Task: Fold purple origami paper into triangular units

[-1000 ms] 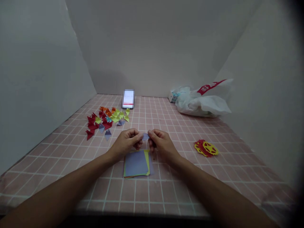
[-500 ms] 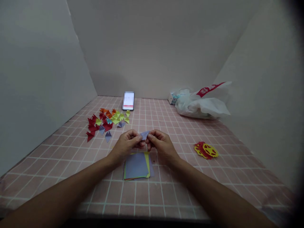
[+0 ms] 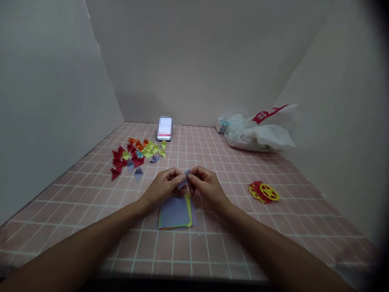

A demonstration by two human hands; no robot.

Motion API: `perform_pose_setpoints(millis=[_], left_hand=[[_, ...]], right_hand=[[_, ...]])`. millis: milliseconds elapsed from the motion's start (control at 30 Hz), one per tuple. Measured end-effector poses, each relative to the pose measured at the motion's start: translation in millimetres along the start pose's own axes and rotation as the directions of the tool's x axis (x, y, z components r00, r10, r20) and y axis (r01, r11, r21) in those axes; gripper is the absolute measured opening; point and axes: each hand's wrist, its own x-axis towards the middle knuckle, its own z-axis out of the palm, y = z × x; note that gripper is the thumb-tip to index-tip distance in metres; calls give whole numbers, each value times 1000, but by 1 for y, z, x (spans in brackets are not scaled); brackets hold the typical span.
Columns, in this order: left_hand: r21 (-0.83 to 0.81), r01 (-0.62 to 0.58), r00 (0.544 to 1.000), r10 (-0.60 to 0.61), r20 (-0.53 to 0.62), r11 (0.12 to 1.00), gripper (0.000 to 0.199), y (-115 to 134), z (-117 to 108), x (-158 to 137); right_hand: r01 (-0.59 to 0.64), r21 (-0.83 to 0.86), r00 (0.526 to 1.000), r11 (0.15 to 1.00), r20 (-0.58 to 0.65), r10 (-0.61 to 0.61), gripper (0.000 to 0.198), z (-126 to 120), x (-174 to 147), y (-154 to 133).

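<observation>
A small, folded lavender paper piece [image 3: 184, 181] is in the person's hands, raised above a pink table surface with a white grid [image 3: 197, 251]. At its 9 o'clock side, the left hand [image 3: 165, 184] is nearly closed, fingers curled, thumb and fingers pinching the paper. At its 3 o'clock side, the right hand [image 3: 207, 186] is also curled nearly closed, thumb and forefinger nipping the other edge; the two sets of fingertips are close together.

Just below the paper, toward 6 to 7 o'clock, lies a square stack of coloured paper sheets [image 3: 174, 213], lavender on top, with yellow showing at its right edge. Toward 10 o'clock sits a loose cluster of small, pointed folded-paper shapes [image 3: 138, 161] in red, orange, yellow, blue and lavender. An upright device with a lit, blurred screen [image 3: 164, 127] stands at 11 o'clock. At 2 o'clock rests a white plastic bag with red print [image 3: 258, 136]; just past 3 o'clock lie overlapping red and yellow gear-shaped cut-outs [image 3: 263, 192].
</observation>
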Motion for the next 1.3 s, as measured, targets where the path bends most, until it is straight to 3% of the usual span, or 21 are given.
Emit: perform_pose_setpoints(millis=[233, 533, 900, 1133, 1300], left_hand=[[105, -31, 998, 36, -44, 994, 35, 6, 2, -3], [102, -39, 999, 42, -34, 994, 32, 6, 1, -3], [124, -50, 998, 54, -22, 991, 33, 4, 1, -4], [138, -64, 998, 66, -6, 988, 35, 3, 3, -5], [163, -55, 998, 58, -12, 985, 35, 4, 3, -4]], right_hand=[[-3, 44, 996, 999, 85, -1, 25, 1, 0, -1], [-47, 83, 994, 995, 103, 39, 25, 0, 0, -1], [-65, 54, 995, 996, 85, 60, 25, 1, -1, -4], [-30, -7, 1000, 1000, 6, 30, 22, 2, -3, -3], [-13, -11, 999, 1000, 44, 13, 25, 1, -4, -3]])
